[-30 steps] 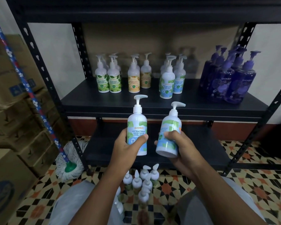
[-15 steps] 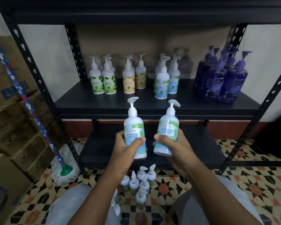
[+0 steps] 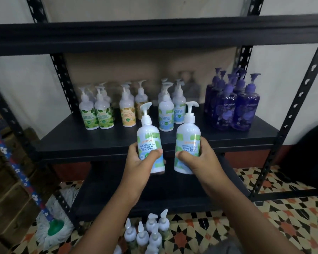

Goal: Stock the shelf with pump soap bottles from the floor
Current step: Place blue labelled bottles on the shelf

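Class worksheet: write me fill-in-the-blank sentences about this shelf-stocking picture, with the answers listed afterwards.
1. The left hand grips a white bottle labelled Cool ____.
2. The right hand grips a second bottle, so ____ bottles are held.
3. On the shelf, the rightmost bottles are ____.
4. The spare bottles stand on the tiled ____.

Missing words: Mint; two; purple; floor.

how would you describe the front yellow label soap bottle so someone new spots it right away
Look at the middle board of the black metal shelf, where pump bottles stand in groups. The yellow-label bottle is in the second group from the left, between the green-leaf bottles and the blue mint bottles. It alone in the front row has a yellow-orange label.
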`<state>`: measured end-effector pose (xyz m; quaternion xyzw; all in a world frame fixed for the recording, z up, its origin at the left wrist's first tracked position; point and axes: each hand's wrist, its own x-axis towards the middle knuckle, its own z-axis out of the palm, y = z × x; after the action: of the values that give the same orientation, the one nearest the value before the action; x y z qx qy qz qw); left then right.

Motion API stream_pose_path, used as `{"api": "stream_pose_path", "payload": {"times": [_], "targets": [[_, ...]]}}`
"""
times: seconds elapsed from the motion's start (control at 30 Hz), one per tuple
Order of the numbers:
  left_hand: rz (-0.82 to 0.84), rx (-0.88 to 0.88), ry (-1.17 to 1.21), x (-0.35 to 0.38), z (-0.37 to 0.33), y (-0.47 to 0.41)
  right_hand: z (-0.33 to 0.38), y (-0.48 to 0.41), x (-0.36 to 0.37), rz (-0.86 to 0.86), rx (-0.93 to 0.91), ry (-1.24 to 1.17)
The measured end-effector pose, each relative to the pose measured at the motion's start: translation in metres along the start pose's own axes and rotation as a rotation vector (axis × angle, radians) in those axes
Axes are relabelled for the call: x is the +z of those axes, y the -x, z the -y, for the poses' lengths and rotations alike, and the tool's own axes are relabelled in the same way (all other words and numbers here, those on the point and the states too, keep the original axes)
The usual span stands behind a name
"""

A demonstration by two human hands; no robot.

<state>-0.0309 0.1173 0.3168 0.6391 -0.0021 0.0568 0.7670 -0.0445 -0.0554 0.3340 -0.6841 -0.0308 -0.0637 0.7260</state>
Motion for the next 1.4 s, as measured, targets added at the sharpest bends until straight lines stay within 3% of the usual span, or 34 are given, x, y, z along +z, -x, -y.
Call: {"api": "stream_pose_path", "payload": {"times": [0.2, 0.47, 0.73, 0.97, 1.4], "targets": [[-0.029, 0.040, 0.003, 0.029, -0.012, -0.073, 0.013, -0.078, -0.018, -0.064, -0.128, 0.131], [-0.088, 0.042, 0.001, 0.028, 0.001, -0.133, -0.016, -0.148, -0.022, -0.095, -0.128, 0.306], [-0.111, 0.013, 0.007, 0.027, 0.003, -0.138, -0.031, -0.161, -0.023, -0.094, -0.114, 0.359], [-0.102, 0.005, -0.027, 0.030, 0.001, -0.136, -0.040, -0.164, -0.025, -0.176, -0.071, 0.674], [-0.137, -0.030, -0.026, 0.029, 0.003, -0.139, -0.037, -0.194, -0.012, -0.206, -0.057, 0.717]]}}
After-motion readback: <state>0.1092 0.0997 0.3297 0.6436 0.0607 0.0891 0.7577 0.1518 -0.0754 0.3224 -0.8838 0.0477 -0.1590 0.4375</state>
